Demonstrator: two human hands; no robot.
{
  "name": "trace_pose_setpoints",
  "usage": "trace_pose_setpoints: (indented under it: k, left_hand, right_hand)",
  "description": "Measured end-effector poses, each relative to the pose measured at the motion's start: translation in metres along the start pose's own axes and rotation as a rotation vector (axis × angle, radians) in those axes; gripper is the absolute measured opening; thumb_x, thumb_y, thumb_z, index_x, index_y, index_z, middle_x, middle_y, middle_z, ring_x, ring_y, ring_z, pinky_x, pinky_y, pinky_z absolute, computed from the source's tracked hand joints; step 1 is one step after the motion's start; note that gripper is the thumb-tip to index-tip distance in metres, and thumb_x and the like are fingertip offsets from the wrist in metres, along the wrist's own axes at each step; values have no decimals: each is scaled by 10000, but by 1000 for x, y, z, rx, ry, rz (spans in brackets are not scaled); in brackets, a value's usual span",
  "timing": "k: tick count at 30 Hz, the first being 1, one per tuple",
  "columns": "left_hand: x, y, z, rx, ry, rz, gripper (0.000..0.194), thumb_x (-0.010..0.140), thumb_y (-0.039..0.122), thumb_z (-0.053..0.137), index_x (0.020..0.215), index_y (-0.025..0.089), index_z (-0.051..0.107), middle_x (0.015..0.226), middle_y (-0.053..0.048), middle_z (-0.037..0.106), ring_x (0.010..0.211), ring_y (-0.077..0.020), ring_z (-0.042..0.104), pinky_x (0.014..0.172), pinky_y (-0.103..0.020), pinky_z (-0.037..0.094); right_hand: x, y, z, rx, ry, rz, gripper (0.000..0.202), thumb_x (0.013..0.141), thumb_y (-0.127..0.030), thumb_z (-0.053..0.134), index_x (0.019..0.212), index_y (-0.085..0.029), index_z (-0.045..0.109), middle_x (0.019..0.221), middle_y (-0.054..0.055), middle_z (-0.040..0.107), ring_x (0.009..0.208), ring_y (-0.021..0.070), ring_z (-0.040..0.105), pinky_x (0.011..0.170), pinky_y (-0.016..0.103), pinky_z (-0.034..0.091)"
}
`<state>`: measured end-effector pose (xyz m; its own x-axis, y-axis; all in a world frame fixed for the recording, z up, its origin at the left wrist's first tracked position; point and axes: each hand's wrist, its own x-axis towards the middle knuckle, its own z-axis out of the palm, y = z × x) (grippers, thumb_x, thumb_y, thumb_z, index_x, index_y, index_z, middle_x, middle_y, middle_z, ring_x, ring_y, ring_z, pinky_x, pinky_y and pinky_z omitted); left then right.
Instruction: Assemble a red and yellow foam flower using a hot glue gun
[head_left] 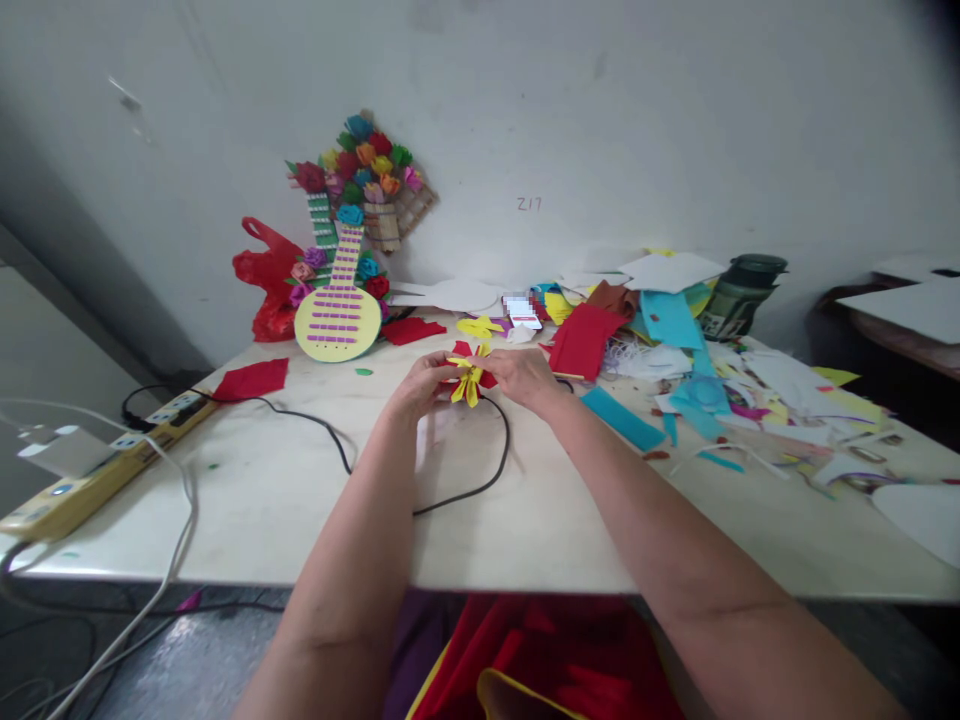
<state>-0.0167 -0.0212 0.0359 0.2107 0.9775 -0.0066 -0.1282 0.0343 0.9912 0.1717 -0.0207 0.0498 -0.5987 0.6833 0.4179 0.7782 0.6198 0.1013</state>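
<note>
Toward nine o'clock from our yellow and red flower (pixel 469 385), a long yellow power strip (pixel 116 472) lies on the left side of the table (pixel 525 540). Just by its far end, also at nine, we see a red sheet (pixel 252 380). Near ten o'clock we find a red bag (pixel 266 268), and just beside it a toy guitar (pixel 337 325) with purple stripes stands up. At eleven we spot a bunch of bright flowers (pixel 371 160) by the wall (pixel 637 120). Our left hand (pixel 425 383) is at nine o'clock, its fingers pinched together on the flower. The flower is over the table, between our two hands. A black cord (pixel 508 437) loops below it, round five o'clock. Our right hand (pixel 525 378) is at three o'clock, with its fingertips pinched on the flower too. Between one and two, we see a phone (pixel 523 312). Farther right, we have a red scrap (pixel 585 342) near half past two, a blue strip (pixel 622 420) past three, then a dark green bottle (pixel 739 300) before three.
</note>
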Motion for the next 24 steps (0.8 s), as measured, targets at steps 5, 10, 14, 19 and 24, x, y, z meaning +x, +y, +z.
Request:
trace_pose_setpoints:
  k: [5, 10, 14, 19, 24]
  left_hand:
    - [1, 0, 2, -16, 15, 6, 268, 591, 201, 728, 798, 172, 560, 622, 6, 600, 520, -126, 589, 509, -236, 473]
    - [-1, 1, 5, -33, 28, 0, 269, 576, 202, 719, 793, 167, 564, 588, 20, 574, 487, -124, 559, 487, -250, 468]
    - [1, 1, 6, -78, 47, 37, 195, 591, 203, 665, 754, 143, 576, 624, -13, 598, 527, -139, 582, 501, -251, 471]
    - [4, 1, 6, -128, 68, 12, 156, 630, 232, 584, 738, 122, 606, 638, -46, 614, 548, -164, 592, 533, -287, 494]
    - [6, 0, 4, -187, 67, -16, 151, 609, 203, 527, 718, 126, 599, 634, -52, 612, 554, -170, 593, 540, -293, 496]
  right_hand:
    - [1, 1, 2, -1, 11, -2, 537, 858, -117, 348, 1319, -366, 466, 1008, 31, 676, 825, 184, 594, 616, 265, 339]
    - [1, 0, 1, 6, 2, 4, 512, 870, -127, 338, 1313, -339, 482, 1007, 44, 675, 832, 181, 592, 634, 264, 349]
    - [0, -1, -2, 16, -7, 10, 507, 871, -131, 349, 1321, -327, 476, 1003, 47, 675, 866, 183, 592, 647, 258, 358]
    - [0, -1, -1, 13, -7, 7, 508, 871, -136, 343, 1314, -343, 480, 1017, 37, 673, 887, 189, 599, 641, 262, 365]
    - [1, 0, -1, 21, -15, 15, 508, 866, -139, 356, 1313, -349, 477, 1055, 31, 670, 916, 190, 602, 658, 266, 376]
